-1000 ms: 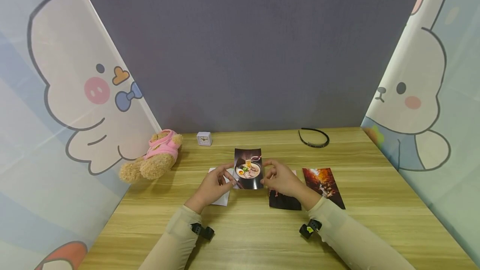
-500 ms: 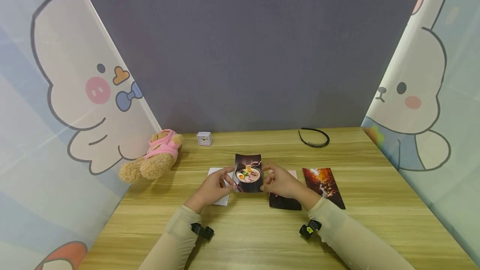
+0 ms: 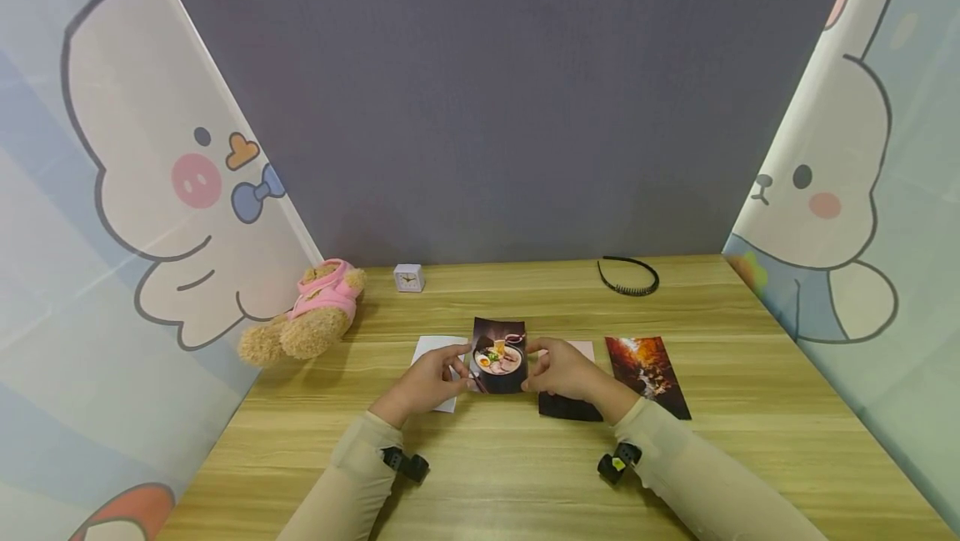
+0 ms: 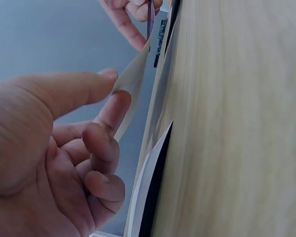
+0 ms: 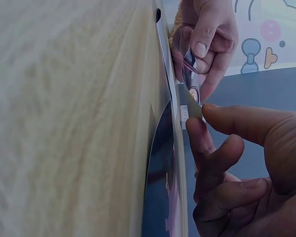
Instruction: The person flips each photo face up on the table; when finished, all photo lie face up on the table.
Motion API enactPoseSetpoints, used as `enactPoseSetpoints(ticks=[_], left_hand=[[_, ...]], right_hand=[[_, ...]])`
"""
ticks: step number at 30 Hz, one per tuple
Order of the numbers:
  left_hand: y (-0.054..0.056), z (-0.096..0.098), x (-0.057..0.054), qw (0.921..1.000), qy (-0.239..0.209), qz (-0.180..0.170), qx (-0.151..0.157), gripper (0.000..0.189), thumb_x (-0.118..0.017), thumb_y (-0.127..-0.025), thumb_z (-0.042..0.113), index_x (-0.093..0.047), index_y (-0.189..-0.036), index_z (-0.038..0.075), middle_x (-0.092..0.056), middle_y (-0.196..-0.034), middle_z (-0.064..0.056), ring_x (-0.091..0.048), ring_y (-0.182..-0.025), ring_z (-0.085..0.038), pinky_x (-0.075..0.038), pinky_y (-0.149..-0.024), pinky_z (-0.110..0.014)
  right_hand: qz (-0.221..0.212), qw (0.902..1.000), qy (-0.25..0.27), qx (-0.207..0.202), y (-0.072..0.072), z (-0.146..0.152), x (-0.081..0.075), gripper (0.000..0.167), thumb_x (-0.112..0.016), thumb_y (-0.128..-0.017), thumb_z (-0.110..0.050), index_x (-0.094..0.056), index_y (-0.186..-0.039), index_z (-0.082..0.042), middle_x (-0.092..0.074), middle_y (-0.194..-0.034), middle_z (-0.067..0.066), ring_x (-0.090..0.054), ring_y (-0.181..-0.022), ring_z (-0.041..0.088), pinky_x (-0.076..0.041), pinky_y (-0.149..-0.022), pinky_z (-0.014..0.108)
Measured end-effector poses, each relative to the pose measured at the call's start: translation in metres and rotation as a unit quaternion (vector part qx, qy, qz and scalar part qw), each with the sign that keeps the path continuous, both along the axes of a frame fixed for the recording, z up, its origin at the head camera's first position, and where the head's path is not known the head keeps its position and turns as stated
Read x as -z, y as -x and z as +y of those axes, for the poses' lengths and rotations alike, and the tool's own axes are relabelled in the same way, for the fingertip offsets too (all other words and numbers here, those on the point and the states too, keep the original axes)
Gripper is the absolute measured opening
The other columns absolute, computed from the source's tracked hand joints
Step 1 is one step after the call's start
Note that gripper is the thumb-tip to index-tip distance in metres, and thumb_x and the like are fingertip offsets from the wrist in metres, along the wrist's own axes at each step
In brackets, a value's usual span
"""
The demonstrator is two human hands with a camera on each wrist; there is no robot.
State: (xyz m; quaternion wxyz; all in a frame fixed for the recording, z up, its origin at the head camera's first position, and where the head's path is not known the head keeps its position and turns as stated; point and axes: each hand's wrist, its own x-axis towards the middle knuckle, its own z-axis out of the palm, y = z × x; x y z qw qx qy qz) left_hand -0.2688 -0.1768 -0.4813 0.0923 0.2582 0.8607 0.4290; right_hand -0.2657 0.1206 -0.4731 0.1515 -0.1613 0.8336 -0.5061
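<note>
Between both hands is a photo print (image 3: 498, 356) of a ramen bowl on a dark ground. My left hand (image 3: 429, 379) pinches its left edge between thumb and index finger, and my right hand (image 3: 564, 371) pinches the right edge the same way. In the left wrist view the photo (image 4: 133, 76) bends slightly, held above the table. Partly behind my left hand lies a white card (image 3: 442, 349). A dark and pink photo (image 3: 568, 408) lies partly under my right hand, and right of it lies a photo of an autumn scene (image 3: 648, 373).
A teddy bear in a pink top (image 3: 322, 308) lies at the left. Along the back of the wooden table (image 3: 510, 474) are a small white clock (image 3: 408, 278) and a black headband (image 3: 632, 288). A grey panel (image 3: 480, 107) rises behind, with cartoon-printed curtains on both sides.
Both hands have lowered the ramen photo a little toward the table and nearer to me, keeping their pinch on its two edges. The other things have stayed in place.
</note>
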Motion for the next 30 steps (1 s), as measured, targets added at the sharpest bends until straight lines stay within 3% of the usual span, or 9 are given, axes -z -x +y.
enactPoseSetpoints(ticks=[5, 13, 18, 30], left_hand=[[0.0013, 0.0008, 0.0019, 0.9999, 0.013, 0.009, -0.006, 0.059, -0.076, -0.099, 0.016, -0.053, -0.15, -0.001, -0.07, -0.097, 0.006, -0.053, -0.064, -0.01, -0.043, -0.054, -0.024], [0.0006, 0.0013, 0.0023, 0.9994, 0.031, -0.001, 0.013, 0.059, -0.077, -0.099, 0.019, -0.054, -0.148, -0.003, -0.07, -0.095, 0.007, -0.054, -0.064, -0.009, -0.046, -0.057, -0.025], [0.0002, 0.0018, 0.0024, 0.9991, 0.034, -0.021, 0.012, 0.06, -0.077, -0.099, 0.018, -0.053, -0.149, -0.004, -0.069, -0.094, 0.007, -0.054, -0.063, -0.009, -0.046, -0.058, -0.026], [-0.0011, 0.002, 0.0024, 0.999, 0.033, -0.029, -0.003, 0.055, -0.079, -0.096, 0.018, -0.06, -0.143, -0.002, -0.069, -0.092, 0.005, -0.056, -0.065, -0.01, -0.045, -0.059, -0.025]], right_hand=[[-0.006, 0.9999, -0.003, 0.011, 0.0001, -0.0002, -0.0005, 0.071, -0.085, -0.086, -0.006, -0.05, -0.145, 0.011, -0.073, -0.08, 0.004, -0.06, -0.058, 0.016, -0.05, -0.054, 0.032], [-0.023, 0.9997, 0.001, 0.009, -0.0001, 0.001, -0.0001, 0.072, -0.087, -0.083, -0.005, -0.051, -0.144, 0.012, -0.074, -0.083, 0.006, -0.059, -0.058, 0.014, -0.048, -0.052, 0.03], [-0.029, 0.9996, 0.003, -0.002, -0.0009, 0.0016, -0.001, 0.071, -0.086, -0.083, -0.004, -0.051, -0.143, 0.014, -0.075, -0.081, 0.006, -0.056, -0.054, 0.012, -0.046, -0.051, 0.029], [-0.036, 0.9993, -0.003, -0.007, -0.0018, 0.003, -0.0002, 0.073, -0.086, -0.083, -0.004, -0.05, -0.144, 0.015, -0.074, -0.075, 0.008, -0.053, -0.051, 0.011, -0.044, -0.05, 0.028]])
